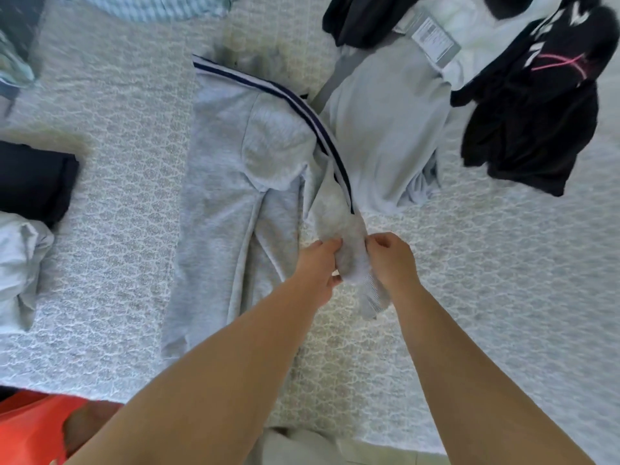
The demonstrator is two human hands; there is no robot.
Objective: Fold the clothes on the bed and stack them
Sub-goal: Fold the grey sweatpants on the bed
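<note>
Grey sweatpants (231, 196) with a navy and white side stripe lie spread on the bed's patterned cover (486, 280). One leg runs toward me and ends in a ribbed cuff (370, 293). My left hand (318, 266) pinches that leg from the left, and my right hand (391, 256) pinches it from the right, just above the cuff. A folded dark garment (33, 179) sits at the left edge, above a rumpled pale one (20, 263).
A pale blue garment (385, 135) with a label lies at the back right, partly under black clothes (530, 129) with pink cord. Striped blue fabric (151, 6) is at the top left. Something orange (30, 427) is at the lower left.
</note>
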